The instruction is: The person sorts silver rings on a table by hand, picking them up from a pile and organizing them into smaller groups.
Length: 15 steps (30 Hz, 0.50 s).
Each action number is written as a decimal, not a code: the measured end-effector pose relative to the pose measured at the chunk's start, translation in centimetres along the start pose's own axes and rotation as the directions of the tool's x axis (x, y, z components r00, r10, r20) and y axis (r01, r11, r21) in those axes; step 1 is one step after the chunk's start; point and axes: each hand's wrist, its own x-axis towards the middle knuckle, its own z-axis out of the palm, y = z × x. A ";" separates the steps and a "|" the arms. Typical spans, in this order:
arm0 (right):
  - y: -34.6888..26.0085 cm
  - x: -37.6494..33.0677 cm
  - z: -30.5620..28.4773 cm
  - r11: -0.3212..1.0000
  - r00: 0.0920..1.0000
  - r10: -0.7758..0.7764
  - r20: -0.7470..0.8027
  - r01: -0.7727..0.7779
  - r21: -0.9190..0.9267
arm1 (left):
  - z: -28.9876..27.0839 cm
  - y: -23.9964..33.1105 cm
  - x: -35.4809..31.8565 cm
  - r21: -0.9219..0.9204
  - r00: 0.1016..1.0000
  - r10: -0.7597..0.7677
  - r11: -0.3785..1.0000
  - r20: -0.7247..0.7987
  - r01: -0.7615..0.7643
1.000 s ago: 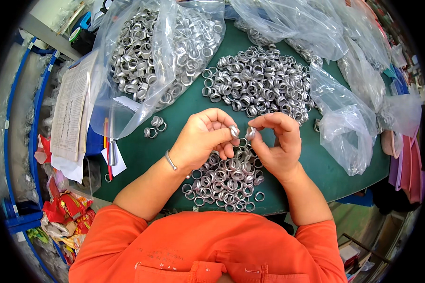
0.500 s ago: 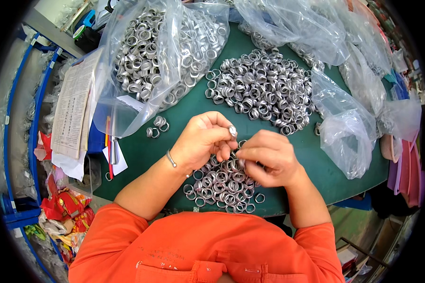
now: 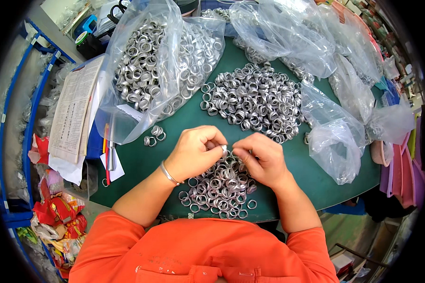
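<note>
My left hand (image 3: pixel 191 154) is closed in a pinch on a small silver metal ring (image 3: pixel 224 148) at its fingertips. Close on its right, my right hand (image 3: pixel 265 161) has thumb and index finger pressed together. Whatever may be between those fingers is hidden. Both hands are held over a near pile of silver rings (image 3: pixel 217 191) by the table's front edge. Farther off lies a larger pile of similar rings (image 3: pixel 255 99). A few rings (image 3: pixel 156 135) sit apart, to the left of my left hand.
A clear plastic bag (image 3: pixel 174 61) full of rings stands at the back left of the green table (image 3: pixel 174 123). More plastic bags (image 3: pixel 337 146) lie at the right and back. Printed sheets (image 3: pixel 73 106), a red pen (image 3: pixel 107 165) and blue shelving (image 3: pixel 28 108) are on the left.
The ring in my left hand has dropped lower, and the left fingers have curled in. My right hand has turned, its fingertips now level with the left ones. The whole view has shifted slightly.
</note>
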 end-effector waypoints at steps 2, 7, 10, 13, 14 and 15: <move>0.7 0.1 -0.4 0.981 0.996 0.015 -0.088 -0.031 -0.190 | -1.2 0.3 0.2 0.233 0.993 0.094 0.966 0.077 -0.109; 2.1 1.7 -0.3 0.838 0.989 0.118 -0.093 -0.149 -0.526 | -1.0 -1.6 0.0 0.444 0.966 0.166 0.863 0.197 -0.239; 3.0 1.8 0.3 0.731 0.987 0.157 0.015 -0.106 -0.674 | -1.2 -1.8 0.0 0.461 0.967 0.145 0.858 0.211 -0.229; 3.5 1.7 0.3 0.729 0.988 0.150 0.045 -0.080 -0.680 | -0.9 -2.6 -0.2 0.408 0.967 0.207 0.878 0.148 -0.250; 3.3 1.8 -0.2 0.743 0.987 0.149 0.058 -0.073 -0.665 | -0.8 -2.7 0.0 0.406 0.969 0.205 0.881 0.136 -0.243; 2.8 1.9 -0.4 0.783 0.988 0.148 0.048 -0.087 -0.616 | -0.8 -2.6 -0.2 0.399 0.973 0.192 0.888 0.129 -0.228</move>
